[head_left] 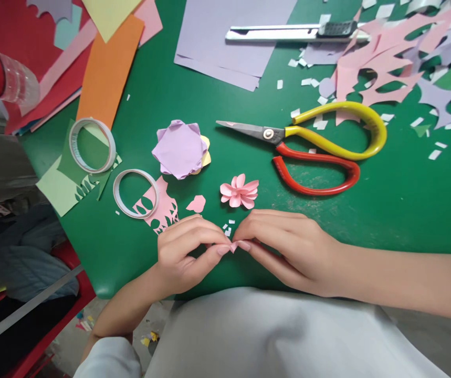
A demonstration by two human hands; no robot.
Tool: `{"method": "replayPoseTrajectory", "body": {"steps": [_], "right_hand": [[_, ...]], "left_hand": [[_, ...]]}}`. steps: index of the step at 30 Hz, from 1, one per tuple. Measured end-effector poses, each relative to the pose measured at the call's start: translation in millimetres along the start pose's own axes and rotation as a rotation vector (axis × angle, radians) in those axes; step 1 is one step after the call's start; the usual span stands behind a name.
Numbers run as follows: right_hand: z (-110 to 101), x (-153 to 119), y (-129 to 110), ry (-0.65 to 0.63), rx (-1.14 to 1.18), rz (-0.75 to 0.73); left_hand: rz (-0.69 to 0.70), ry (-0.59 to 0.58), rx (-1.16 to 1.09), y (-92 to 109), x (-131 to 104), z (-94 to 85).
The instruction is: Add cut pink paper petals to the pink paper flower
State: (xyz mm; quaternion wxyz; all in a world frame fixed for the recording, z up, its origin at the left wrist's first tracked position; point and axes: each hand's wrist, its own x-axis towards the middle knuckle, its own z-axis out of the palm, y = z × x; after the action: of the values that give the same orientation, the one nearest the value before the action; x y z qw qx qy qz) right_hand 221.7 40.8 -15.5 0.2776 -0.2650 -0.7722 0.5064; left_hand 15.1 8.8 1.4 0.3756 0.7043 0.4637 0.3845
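Between the fingertips of both hands is a small pink paper piece point(233, 247), near the table's front edge. My left hand point(191, 253) pinches its left side, and my right hand point(284, 247) pinches its right side. Just beyond my right hand lies a pink paper flower point(239, 191) with several petals. A loose pink petal piece point(197, 203) rests beyond my left hand. Farther back sits a purple folded paper flower point(179, 149) with yellow paper showing under its right side. Tiny white bits point(228, 229) lie just beyond the fingertips.
Scissors point(276, 135) with yellow and red handles lie behind my right hand. Two tape rolls point(92, 145) and cut scraps are at left. A box cutter point(292, 33), purple sheets point(229, 42) and pink offcuts point(383, 58) lie at the back; a bottle point(16, 81) stands far left.
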Motion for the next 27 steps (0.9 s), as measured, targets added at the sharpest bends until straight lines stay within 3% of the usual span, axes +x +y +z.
{"method": "replayPoseTrajectory", "body": {"steps": [27], "right_hand": [[-0.8, -2.5, -0.6, -0.002, 0.010, -0.041]], "left_hand": [[0.110, -0.063, 0.109, -1.9, 2.0, -6.1]]}}
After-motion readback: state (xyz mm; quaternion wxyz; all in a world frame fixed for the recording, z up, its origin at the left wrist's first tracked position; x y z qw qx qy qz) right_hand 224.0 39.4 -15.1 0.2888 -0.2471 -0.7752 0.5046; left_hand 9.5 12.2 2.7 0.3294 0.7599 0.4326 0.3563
